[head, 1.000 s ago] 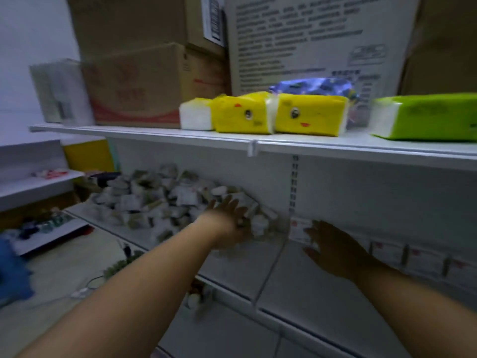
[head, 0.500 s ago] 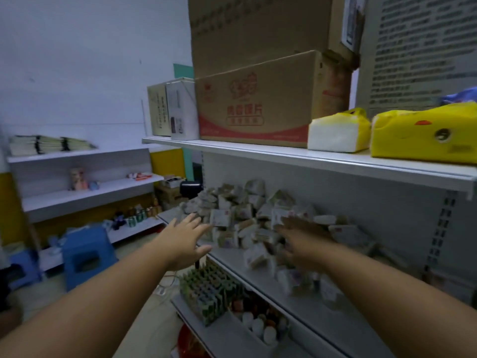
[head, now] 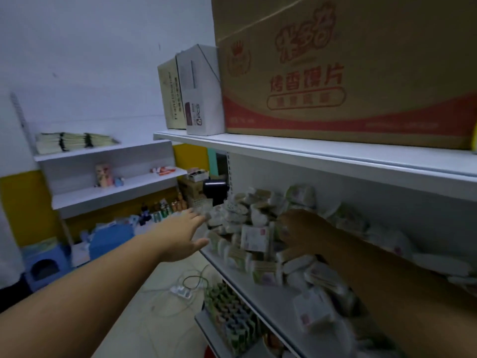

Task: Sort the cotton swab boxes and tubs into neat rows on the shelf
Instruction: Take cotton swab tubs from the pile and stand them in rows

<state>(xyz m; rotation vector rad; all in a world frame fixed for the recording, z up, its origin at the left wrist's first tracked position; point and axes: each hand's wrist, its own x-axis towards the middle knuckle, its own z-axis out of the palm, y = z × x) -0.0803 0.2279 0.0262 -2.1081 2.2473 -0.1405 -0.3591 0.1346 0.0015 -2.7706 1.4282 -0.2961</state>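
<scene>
Swab stock: cotton swab boxes and tubs (head: pixel 258 220) lie in a loose heap on the middle shelf (head: pixel 271 301), tilted and overlapping, with no rows visible. The heap starts at the shelf's left end and runs toward its right (the right part is blurred).
Single item: a white-faced box (head: pixel 254 239) stands roughly upright at the front of the heap, near the middle shelf's front edge.
Left hand: the left hand (head: pixel 184 233) is at the middle shelf's left end, palm turned toward the heap, fingers straight and thumb spread, grasping nothing. Its fingertips are just beside the outermost tubs; contact cannot be told.
Right hand: the right hand (head: pixel 299 228) is over the middle shelf, back of the hand up, fingers sunk among the boxes. Its grip cannot be told, since the fingers are hidden.
Above the middle shelf: the upper shelf (head: pixel 309 153) carries a brown carton (head: pixel 348 73) with red print, and a white carton (head: pixel 204 94) touches its left side.
Below the middle shelf: packets (head: pixel 232 316) stand in rows on the next board down.
Left of the middle shelf: a power strip (head: pixel 180 290) lies on the floor, a blue stool (head: pixel 44 267) stands farther off, and wall shelves (head: pixel 116 187) hold small goods.
</scene>
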